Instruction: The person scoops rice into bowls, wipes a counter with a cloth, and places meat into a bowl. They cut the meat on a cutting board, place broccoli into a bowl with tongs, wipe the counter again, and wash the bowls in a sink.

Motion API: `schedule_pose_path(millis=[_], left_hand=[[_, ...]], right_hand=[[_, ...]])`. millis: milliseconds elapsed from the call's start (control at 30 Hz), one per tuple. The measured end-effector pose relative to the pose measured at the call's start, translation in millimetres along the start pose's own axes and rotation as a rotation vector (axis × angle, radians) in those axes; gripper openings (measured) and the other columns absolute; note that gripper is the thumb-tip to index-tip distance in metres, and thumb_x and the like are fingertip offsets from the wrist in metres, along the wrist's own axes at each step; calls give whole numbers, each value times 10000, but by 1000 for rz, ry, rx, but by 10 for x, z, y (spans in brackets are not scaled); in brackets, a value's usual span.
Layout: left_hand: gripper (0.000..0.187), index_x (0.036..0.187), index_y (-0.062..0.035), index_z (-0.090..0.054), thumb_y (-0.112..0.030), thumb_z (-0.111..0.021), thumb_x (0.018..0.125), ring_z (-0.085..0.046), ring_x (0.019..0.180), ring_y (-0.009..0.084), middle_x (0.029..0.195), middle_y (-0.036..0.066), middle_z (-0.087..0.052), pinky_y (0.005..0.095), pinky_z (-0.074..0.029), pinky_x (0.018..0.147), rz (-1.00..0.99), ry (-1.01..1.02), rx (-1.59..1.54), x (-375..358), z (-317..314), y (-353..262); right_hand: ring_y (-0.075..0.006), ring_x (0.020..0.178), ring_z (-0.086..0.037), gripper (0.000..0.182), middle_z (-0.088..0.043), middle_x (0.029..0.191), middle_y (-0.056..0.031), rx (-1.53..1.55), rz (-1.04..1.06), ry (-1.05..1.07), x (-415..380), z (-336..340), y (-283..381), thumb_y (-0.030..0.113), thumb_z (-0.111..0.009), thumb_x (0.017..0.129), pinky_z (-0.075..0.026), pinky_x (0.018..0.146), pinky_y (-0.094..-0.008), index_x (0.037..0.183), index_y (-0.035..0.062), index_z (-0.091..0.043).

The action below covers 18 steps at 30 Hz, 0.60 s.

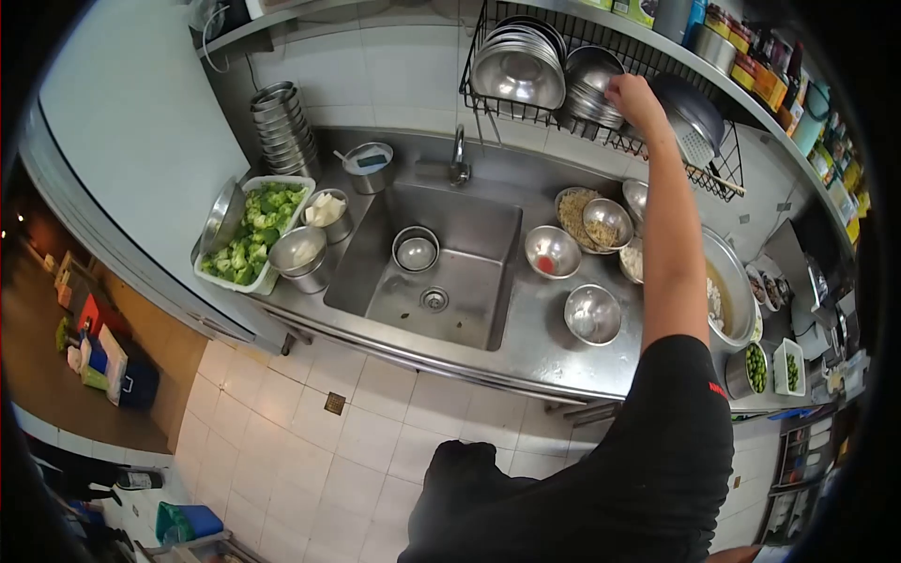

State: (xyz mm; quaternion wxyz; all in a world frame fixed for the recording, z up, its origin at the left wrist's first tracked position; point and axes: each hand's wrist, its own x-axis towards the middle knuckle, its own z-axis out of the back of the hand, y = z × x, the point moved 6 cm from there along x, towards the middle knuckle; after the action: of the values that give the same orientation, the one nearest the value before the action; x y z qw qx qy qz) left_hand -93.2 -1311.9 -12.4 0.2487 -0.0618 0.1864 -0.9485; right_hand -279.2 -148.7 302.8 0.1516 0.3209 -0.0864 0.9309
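Note:
My right hand (634, 101) reaches up to the wire rack, its fingers closed at the rim of a steel bowl (593, 66) in a nested stack. Beside that stack, larger steel bowls (519, 77) stand tilted in the rack. On the counter below are an empty-looking steel bowl (592, 315) and another bowl (553, 252) with something red in it. Shredded pale food fills a bowl (574, 211), and a smaller bowl (607, 225) overlaps it. My forearm covers part of the counter. My left hand is out of view.
The sink (507, 281) holds nested bowls (415, 251) under a faucet (459, 159). At left are a tub of broccoli (267, 220), a pot of white chunks (325, 210) and stacked metal containers (282, 131). A large basin (737, 272) and a shelf of packages (751, 70) stand right.

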Motion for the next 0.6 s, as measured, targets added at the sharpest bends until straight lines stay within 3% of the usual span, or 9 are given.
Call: schedule_pose_path(millis=[100, 167, 267, 333, 367, 400, 433, 467, 600], left_hand=[[347, 1232, 50, -557, -16, -571, 891, -603, 1021, 268, 1129, 150, -622, 334, -503, 894, -227, 54, -3, 682, -195, -432], [354, 1194, 36, -551, 16, -594, 843, -595, 956, 247, 1096, 147, -610, 342, -512, 825, -435, 125, 10, 545, -61, -1564], [402, 1257, -14, -533, -35, -612, 864, -590, 1022, 300, 1197, 147, -596, 383, -506, 799, -465, 227, 9, 646, -289, -2209], [354, 1170, -7, -552, 21, -635, 826, -585, 984, 319, 1151, 158, -593, 403, -494, 801, -469, 226, -42, 575, -386, -2540], [362, 1191, -24, -573, -31, -649, 837, -584, 1013, 345, 1176, 161, -593, 423, -491, 851, -518, 217, -50, 648, -494, -2500], [373, 1212, -44, -591, -73, -660, 846, -578, 1068, 377, 1186, 176, -599, 442, -472, 920, -739, 24, 121, 698, -638, -2356], [386, 1239, -55, -593, -103, -656, 861, -562, 1126, 396, 1211, 195, -600, 445, -449, 977, -612, 187, 96, 582, -609, -2569], [369, 1233, -57, -601, -102, -647, 870, -556, 1144, 393, 1217, 205, -605, 437, -452, 982, -715, 156, -16, 479, -625, -2630], [356, 1242, -91, -614, -184, -614, 898, -587, 1093, 378, 1205, 185, -623, 448, -487, 932, -602, 267, -38, 412, -936, -2390]], right_hand=[[-426, 861, -635, 142, -662, 839, -248, 37, 92, 53, 9, -28, 4, 113, -626, 861, -508, 782, -475, 883, -15, -683], [-426, 858, -635, 132, -661, 837, -248, 23, 95, 106, 51, 19, 78, 101, -622, 849, -510, 775, -476, 869, -17, -679], [-432, 830, -639, 134, -662, 800, -241, -31, 137, 179, 147, -21, 63, 97, -632, 789, -521, 763, -473, 805, -33, -659], [-435, 843, -643, 166, -665, 809, -248, -142, 78, 117, 251, -117, -44, 112, -653, 735, -519, 793, -479, 783, -47, -645], [-439, 781, -619, 169, -635, 763, -248, -170, 138, 64, 327, -187, -191, 126, -644, 724, -491, 710, -482, 754, -38, -620], [-408, 992, -616, 246, -638, 985, -273, -178, -32, 216, 359, -135, -217, 107, -671, 713, -493, 864, -477, 900, -46, -627], [-416, 991, -602, 285, -628, 1004, -254, -158, -38, 225, 327, -26, -100, 127, -688, 734, -496, 855, -456, 963, -32, -630], [-399, 970, -616, 271, -652, 1007, -207, -120, 128, 49, 321, 22, -18, 157, -707, 756, -498, 842, -467, 953, -18, -644], [-375, 950, -615, 272, -651, 999, -199, 13, 264, -47, 261, 432, 515, 141, -707, 757, -502, 829, -447, 969, -19, -642]])
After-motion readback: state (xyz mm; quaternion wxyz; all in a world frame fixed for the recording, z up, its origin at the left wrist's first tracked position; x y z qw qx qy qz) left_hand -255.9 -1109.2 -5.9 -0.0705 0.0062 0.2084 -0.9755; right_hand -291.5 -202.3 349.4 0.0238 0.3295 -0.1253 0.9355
